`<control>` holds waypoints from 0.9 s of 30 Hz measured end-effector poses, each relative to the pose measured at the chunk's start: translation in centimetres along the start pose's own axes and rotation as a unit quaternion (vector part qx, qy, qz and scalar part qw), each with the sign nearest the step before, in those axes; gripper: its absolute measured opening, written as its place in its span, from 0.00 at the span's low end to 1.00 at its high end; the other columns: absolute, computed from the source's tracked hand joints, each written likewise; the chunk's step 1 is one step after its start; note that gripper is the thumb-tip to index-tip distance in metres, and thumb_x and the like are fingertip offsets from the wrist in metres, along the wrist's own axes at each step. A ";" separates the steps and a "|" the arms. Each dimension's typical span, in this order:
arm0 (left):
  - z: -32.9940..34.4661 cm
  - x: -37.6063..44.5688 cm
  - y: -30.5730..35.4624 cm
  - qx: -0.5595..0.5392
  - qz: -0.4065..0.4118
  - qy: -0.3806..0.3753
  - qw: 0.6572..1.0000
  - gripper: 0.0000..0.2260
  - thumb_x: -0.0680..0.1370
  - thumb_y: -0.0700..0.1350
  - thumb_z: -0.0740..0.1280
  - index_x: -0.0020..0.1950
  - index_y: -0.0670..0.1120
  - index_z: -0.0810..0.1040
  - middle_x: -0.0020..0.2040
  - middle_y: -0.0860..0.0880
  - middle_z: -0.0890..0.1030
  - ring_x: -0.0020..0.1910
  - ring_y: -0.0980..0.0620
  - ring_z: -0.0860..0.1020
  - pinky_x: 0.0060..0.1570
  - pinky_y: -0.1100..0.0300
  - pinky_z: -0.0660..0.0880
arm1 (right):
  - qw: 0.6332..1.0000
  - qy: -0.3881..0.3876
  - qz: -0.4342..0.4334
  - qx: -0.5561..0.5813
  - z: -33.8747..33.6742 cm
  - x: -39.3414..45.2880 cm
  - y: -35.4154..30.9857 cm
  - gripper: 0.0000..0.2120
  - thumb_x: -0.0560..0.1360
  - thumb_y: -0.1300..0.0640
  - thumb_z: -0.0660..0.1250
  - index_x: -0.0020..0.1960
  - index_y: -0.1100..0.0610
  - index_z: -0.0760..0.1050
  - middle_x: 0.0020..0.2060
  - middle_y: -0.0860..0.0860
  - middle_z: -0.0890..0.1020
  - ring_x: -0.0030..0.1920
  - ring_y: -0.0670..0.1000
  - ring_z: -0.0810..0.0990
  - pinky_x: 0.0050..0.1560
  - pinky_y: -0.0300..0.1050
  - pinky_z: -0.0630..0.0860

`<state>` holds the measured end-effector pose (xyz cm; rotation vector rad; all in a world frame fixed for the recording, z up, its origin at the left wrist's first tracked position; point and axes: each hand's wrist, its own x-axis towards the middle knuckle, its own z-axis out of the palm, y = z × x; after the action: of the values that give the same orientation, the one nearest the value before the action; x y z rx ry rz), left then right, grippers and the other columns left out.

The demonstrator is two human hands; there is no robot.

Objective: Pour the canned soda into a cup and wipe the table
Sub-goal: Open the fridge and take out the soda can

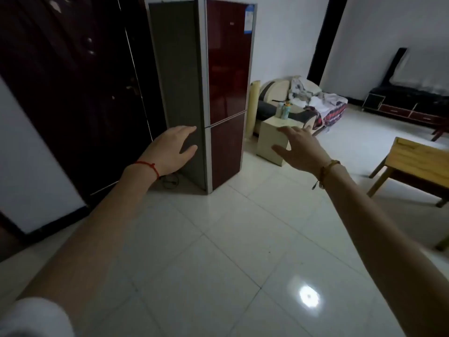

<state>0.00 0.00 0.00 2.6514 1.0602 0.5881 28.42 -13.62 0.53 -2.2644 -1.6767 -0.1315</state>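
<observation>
Both my arms reach forward over a white tiled floor. My left hand [170, 149] is held out with relaxed fingers in front of the grey side of a fridge [228, 93] with dark red doors, both closed. My right hand [298, 147] is spread open in the air, holding nothing, in line with a small cream side table [269, 139]. A wooden table [418, 161] shows at the right edge. Two small bottles or cans [283, 109] stand on the side table, too small to identify. No cup or cloth is visible.
A dark door [73, 93] fills the left wall. Behind the side table sits a sofa [301, 103] heaped with cloth. A low dark cabinet [408, 103] runs along the far right wall. A cable [170, 181] lies by the fridge's base.
</observation>
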 end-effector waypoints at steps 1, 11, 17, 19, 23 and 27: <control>0.5 -0.1 0.0 0.006 0.000 -0.001 1.000 0.25 0.82 0.50 0.60 0.78 0.48 0.60 0.76 0.48 0.64 0.75 0.50 0.62 0.72 0.53 0.62 | 1.000 0.003 0.005 0.004 0.5 -0.1 0.0 0.26 0.78 0.46 0.61 0.72 0.56 0.64 0.67 0.58 0.71 0.67 0.62 0.66 0.65 0.59 0.68; 7.0 -1.2 -1.4 -0.011 -0.017 -0.035 0.999 0.25 0.81 0.48 0.62 0.77 0.46 0.62 0.76 0.47 0.65 0.75 0.50 0.62 0.73 0.56 0.59 | 0.999 -0.028 0.020 0.001 6.2 -0.1 1.4 0.26 0.79 0.46 0.60 0.73 0.54 0.63 0.68 0.56 0.71 0.69 0.59 0.66 0.68 0.57 0.66; 10.0 0.1 -2.7 -0.021 -0.043 -0.053 0.997 0.25 0.81 0.48 0.62 0.77 0.47 0.62 0.76 0.48 0.65 0.75 0.49 0.62 0.74 0.50 0.61 | 0.999 -0.042 0.028 0.005 9.8 1.5 2.7 0.26 0.79 0.45 0.60 0.73 0.55 0.63 0.68 0.55 0.71 0.69 0.58 0.66 0.68 0.57 0.66; 10.8 1.1 -3.2 -0.024 -0.049 -0.057 0.997 0.25 0.81 0.48 0.62 0.77 0.48 0.62 0.76 0.48 0.65 0.75 0.49 0.62 0.74 0.50 0.61 | 0.998 -0.050 0.029 0.008 11.1 2.5 3.1 0.26 0.79 0.45 0.60 0.73 0.54 0.63 0.68 0.55 0.71 0.69 0.58 0.66 0.68 0.57 0.66; 12.2 3.8 -4.4 -0.036 -0.054 -0.064 0.996 0.25 0.81 0.48 0.62 0.77 0.47 0.62 0.75 0.48 0.66 0.75 0.49 0.62 0.74 0.48 0.61 | 0.997 -0.061 0.034 0.019 13.1 5.0 3.8 0.26 0.79 0.45 0.60 0.73 0.54 0.63 0.69 0.54 0.71 0.70 0.57 0.65 0.69 0.57 0.65; 12.9 8.0 -6.1 -0.039 -0.064 -0.072 0.995 0.25 0.81 0.49 0.62 0.77 0.48 0.62 0.75 0.49 0.65 0.75 0.50 0.62 0.74 0.48 0.62 | 0.996 -0.076 0.031 0.028 14.6 9.4 4.5 0.26 0.79 0.45 0.60 0.73 0.54 0.63 0.69 0.53 0.71 0.71 0.57 0.65 0.70 0.56 0.65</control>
<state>7.28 9.21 -11.45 2.4936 1.1306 0.3985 33.86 -1.69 -11.66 -2.3333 -1.6592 0.1039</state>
